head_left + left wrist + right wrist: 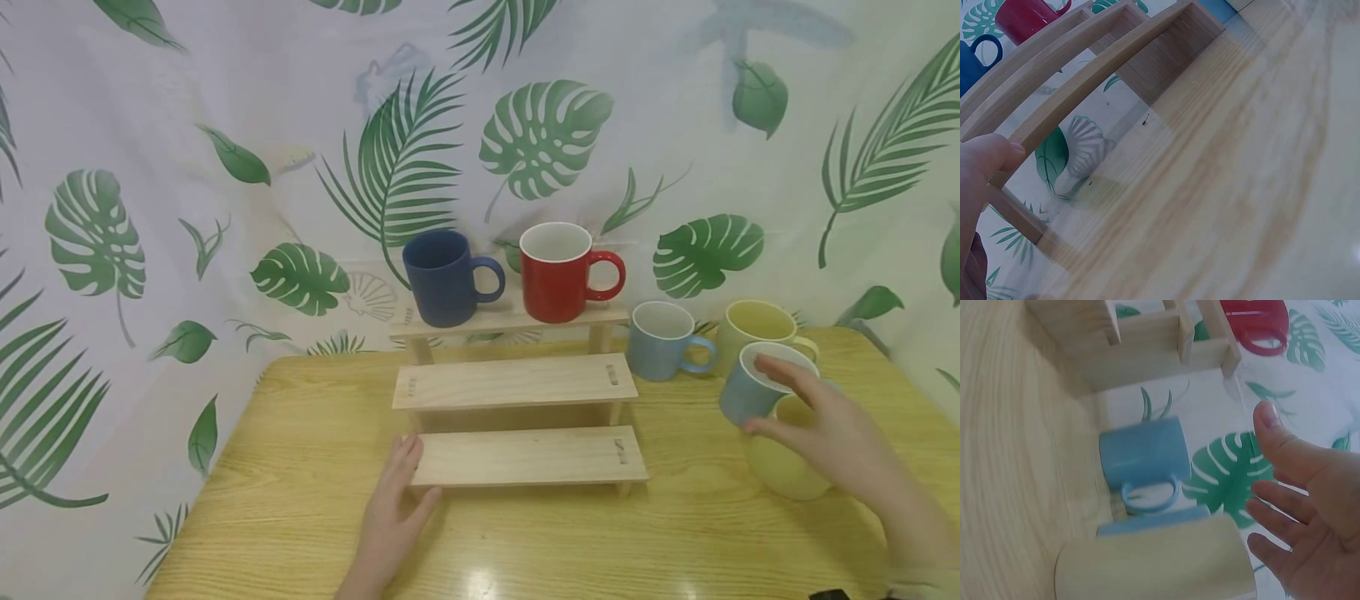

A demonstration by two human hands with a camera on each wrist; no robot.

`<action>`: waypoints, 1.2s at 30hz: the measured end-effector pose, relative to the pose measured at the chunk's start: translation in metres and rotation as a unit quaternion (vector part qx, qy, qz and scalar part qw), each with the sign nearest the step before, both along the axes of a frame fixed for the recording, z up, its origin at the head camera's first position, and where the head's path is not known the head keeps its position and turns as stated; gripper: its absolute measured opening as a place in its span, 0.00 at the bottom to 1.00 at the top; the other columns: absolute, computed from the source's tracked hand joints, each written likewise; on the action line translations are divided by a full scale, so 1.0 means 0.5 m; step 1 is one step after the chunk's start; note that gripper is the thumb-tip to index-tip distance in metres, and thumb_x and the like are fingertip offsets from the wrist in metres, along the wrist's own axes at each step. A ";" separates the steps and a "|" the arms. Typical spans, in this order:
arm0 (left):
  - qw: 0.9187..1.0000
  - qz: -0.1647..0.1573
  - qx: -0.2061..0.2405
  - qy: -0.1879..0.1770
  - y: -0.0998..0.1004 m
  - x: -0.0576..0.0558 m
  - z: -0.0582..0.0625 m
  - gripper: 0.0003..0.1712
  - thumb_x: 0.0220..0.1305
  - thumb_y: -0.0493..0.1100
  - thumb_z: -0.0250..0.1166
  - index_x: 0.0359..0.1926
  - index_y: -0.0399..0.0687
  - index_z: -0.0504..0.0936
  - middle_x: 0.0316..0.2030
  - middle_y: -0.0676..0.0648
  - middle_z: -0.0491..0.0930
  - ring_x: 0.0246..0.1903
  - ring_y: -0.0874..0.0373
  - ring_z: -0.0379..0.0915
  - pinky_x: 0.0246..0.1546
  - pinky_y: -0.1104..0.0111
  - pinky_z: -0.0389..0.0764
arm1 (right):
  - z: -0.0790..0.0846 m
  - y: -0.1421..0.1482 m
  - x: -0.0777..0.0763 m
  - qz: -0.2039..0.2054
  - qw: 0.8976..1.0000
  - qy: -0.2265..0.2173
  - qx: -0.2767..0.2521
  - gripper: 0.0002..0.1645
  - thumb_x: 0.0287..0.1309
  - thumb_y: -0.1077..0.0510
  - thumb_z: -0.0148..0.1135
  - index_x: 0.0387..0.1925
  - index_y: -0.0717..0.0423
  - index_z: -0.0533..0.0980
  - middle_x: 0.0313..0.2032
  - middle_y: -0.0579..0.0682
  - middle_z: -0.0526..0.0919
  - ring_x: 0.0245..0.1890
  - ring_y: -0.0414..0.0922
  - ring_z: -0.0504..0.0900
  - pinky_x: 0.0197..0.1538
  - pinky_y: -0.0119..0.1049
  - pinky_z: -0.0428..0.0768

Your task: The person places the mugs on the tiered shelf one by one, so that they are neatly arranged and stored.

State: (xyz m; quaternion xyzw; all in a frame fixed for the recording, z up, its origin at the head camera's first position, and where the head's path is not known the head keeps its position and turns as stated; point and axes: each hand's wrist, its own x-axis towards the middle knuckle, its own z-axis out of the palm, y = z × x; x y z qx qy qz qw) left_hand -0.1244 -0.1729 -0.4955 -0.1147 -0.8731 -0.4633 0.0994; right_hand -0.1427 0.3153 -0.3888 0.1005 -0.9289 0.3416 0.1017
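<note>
A three-tier wooden rack [517, 457] stands mid-table, its top tier bearing a dark blue mug [442, 287] and a red mug [555, 283]. My left hand [392, 508] holds the left end of the lowest tier, thumb at the front edge in the left wrist view. To the right, my right hand [832, 425] hovers with thumb and fingers spread, above a near yellow mug [783, 467] and beside a light blue mug [746, 396]. The right wrist view shows nothing in that hand [1310, 512]; the yellow mug [1154, 562] stands apart from its fingers.
Behind these stand another light blue mug [656, 346], close to the rack's right side, and another yellow mug [750, 325]. A leaf-patterned cloth [225, 275] hangs behind the wooden table [300, 467].
</note>
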 end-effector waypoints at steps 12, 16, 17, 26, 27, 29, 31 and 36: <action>1.000 -0.001 0.005 -0.006 0.001 0.002 -0.001 0.37 0.64 0.48 0.62 0.71 0.51 0.60 0.72 0.54 0.51 0.72 0.52 0.39 0.68 0.46 0.44 | -0.052 0.111 0.045 -0.038 0.999 -0.008 0.001 0.59 0.45 0.59 0.75 0.71 0.68 0.48 0.62 0.82 0.54 0.60 0.81 0.49 0.53 0.79 0.47; 1.000 -0.002 0.004 -0.004 0.000 0.002 -0.002 0.37 0.65 0.50 0.61 0.72 0.52 0.59 0.72 0.54 0.51 0.72 0.52 0.39 0.68 0.46 0.44 | -0.083 0.155 0.054 -0.022 1.000 0.003 -0.005 0.62 0.42 0.62 0.75 0.70 0.71 0.45 0.63 0.83 0.47 0.60 0.82 0.43 0.53 0.80 0.39; 1.000 -0.002 0.004 -0.002 0.000 0.002 -0.003 0.37 0.65 0.50 0.61 0.72 0.53 0.59 0.72 0.54 0.51 0.72 0.53 0.39 0.68 0.46 0.45 | -0.091 0.165 0.056 -0.014 1.000 0.003 -0.007 0.63 0.41 0.63 0.75 0.70 0.72 0.44 0.64 0.83 0.46 0.60 0.82 0.42 0.53 0.80 0.38; 1.000 -0.002 0.000 0.007 0.000 0.001 -0.005 0.37 0.64 0.49 0.62 0.71 0.51 0.60 0.72 0.51 0.52 0.72 0.52 0.39 0.68 0.46 0.45 | -0.148 0.204 0.061 0.034 0.998 -0.008 -0.045 0.62 0.43 0.71 0.71 0.72 0.67 0.41 0.70 0.37 0.46 0.62 0.19 0.42 0.64 0.57 0.24; 1.000 -0.002 0.001 0.007 0.000 0.001 -0.005 0.37 0.64 0.48 0.62 0.71 0.51 0.60 0.72 0.51 0.52 0.72 0.52 0.39 0.68 0.47 0.45 | -0.152 0.206 0.060 0.038 0.998 -0.010 -0.053 0.61 0.44 0.72 0.70 0.72 0.65 0.41 0.66 0.28 0.48 0.58 0.16 0.46 0.63 0.61 0.24; 1.000 -0.002 0.001 0.007 0.000 0.001 -0.006 0.37 0.64 0.48 0.62 0.71 0.50 0.60 0.72 0.51 0.52 0.72 0.52 0.39 0.68 0.47 0.45 | -0.157 0.209 0.058 0.037 0.998 -0.011 -0.056 0.60 0.44 0.72 0.69 0.73 0.61 0.43 0.59 0.18 0.51 0.53 0.14 0.50 0.66 0.59 0.28; 1.000 -0.002 0.002 0.008 0.000 0.000 -0.006 0.37 0.64 0.48 0.62 0.71 0.50 0.60 0.72 0.51 0.53 0.72 0.52 0.39 0.68 0.47 0.45 | -0.161 0.212 0.056 0.029 0.999 -0.007 -0.043 0.57 0.43 0.70 0.71 0.72 0.59 0.51 0.55 0.14 0.55 0.52 0.13 0.53 0.67 0.58 0.47; 1.000 -0.004 0.006 0.009 0.000 -0.002 -0.006 0.37 0.64 0.48 0.62 0.71 0.50 0.60 0.72 0.51 0.52 0.72 0.52 0.39 0.68 0.46 0.45 | -0.160 0.221 0.047 0.007 1.000 0.006 -0.018 0.41 0.41 0.66 0.74 0.61 0.60 0.70 0.48 0.11 0.62 0.44 0.10 0.58 0.37 0.22 0.80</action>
